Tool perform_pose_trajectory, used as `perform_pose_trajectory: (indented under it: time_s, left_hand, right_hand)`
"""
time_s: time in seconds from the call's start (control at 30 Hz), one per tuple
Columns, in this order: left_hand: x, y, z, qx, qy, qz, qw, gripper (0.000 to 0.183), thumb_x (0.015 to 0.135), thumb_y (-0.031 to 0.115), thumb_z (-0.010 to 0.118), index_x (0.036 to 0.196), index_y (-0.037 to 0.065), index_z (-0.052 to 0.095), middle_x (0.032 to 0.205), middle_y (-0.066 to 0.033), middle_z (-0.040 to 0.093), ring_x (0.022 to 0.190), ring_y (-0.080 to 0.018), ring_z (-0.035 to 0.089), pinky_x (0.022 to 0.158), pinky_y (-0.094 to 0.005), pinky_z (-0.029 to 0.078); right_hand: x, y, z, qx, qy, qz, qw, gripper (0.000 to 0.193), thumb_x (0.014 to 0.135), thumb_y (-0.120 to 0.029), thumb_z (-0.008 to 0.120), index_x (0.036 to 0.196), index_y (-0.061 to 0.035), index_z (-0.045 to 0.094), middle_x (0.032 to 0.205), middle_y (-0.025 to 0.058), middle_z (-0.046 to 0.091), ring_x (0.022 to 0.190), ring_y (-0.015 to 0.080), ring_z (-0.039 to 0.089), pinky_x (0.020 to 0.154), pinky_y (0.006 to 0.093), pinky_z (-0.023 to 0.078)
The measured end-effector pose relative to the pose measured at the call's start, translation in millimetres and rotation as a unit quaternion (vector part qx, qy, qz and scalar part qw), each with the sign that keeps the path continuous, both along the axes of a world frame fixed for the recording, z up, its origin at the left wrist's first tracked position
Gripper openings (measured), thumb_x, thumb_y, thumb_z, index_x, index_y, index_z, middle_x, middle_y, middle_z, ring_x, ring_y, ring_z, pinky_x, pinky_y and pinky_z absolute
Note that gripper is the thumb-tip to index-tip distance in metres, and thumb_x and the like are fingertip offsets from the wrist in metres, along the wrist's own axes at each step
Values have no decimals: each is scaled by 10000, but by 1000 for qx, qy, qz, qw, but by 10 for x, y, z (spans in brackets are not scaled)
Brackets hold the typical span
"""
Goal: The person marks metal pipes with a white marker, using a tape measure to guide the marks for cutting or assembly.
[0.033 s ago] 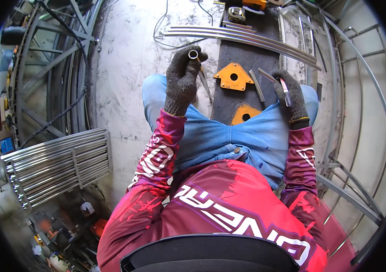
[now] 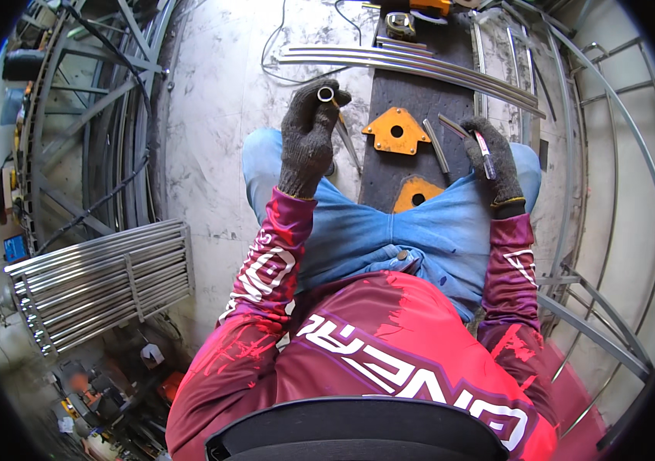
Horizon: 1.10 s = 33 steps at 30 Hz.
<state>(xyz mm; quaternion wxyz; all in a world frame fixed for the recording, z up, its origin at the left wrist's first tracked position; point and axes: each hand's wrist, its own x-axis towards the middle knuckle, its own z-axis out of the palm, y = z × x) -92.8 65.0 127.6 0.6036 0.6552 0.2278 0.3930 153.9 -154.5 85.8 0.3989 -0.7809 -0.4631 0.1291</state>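
Note:
My left hand (image 2: 304, 142), in a dark grey knit glove, is closed round a shiny metal tube (image 2: 326, 101) whose round open end faces up. A thin, tapering grey metal piece (image 2: 349, 146) shows just right of that hand; whether it belongs to the tube I cannot tell. Over my right knee, my gloved right hand (image 2: 502, 165) is closed on a slim pen-like marker (image 2: 485, 157) with a clear end. From the same fingers a short metal piece (image 2: 452, 125) sticks out to the left. Between the hands lie an orange arrow-shaped welding magnet (image 2: 383, 137) and a short tube (image 2: 436, 146).
A dark board (image 2: 389, 173) lies on the floor before me. Long shiny tubes (image 2: 412, 64) cross it, with a tape measure (image 2: 401, 25) beyond. A second orange magnet (image 2: 410, 188) is near my lap. Metal frames (image 2: 101, 107) and a tube rack (image 2: 101, 280) stand left, more framework (image 2: 600, 323) right.

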Motion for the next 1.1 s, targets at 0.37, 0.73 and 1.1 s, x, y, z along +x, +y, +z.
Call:
perform_pose_trajectory:
  time_s: [0.37, 0.73, 1.1]
  left_hand:
    - [34, -44, -2, -12, -37, 31, 999, 248, 890, -7, 564, 1130, 24, 513, 1042, -139, 667, 996, -228, 663, 947, -370, 499]
    - [139, 306, -296, -53, -52, 17, 997, 227, 901, 14, 556, 1125, 9, 589, 960, -94, 656, 921, -200, 643, 902, -357, 508]
    - [415, 463, 127, 150, -19, 130, 980, 83, 970, 114, 603, 970, 32, 594, 719, -91, 590, 654, -179, 576, 620, -343, 484]
  right_hand:
    - [72, -25, -234, 7, -43, 13, 999, 325, 797, -93, 663, 1121, -100, 649, 1010, 171, 666, 976, 363, 622, 861, 414, 496]
    - [196, 255, -516, -128, -73, -31, 989, 326, 839, -25, 553, 1154, -106, 581, 1085, 246, 628, 1020, 456, 613, 856, 492, 502]
    - [-112, 475, -351, -382, -151, -63, 910, 319, 799, -276, 671, 1077, -122, 693, 1105, 193, 689, 1043, 385, 657, 883, 475, 524]
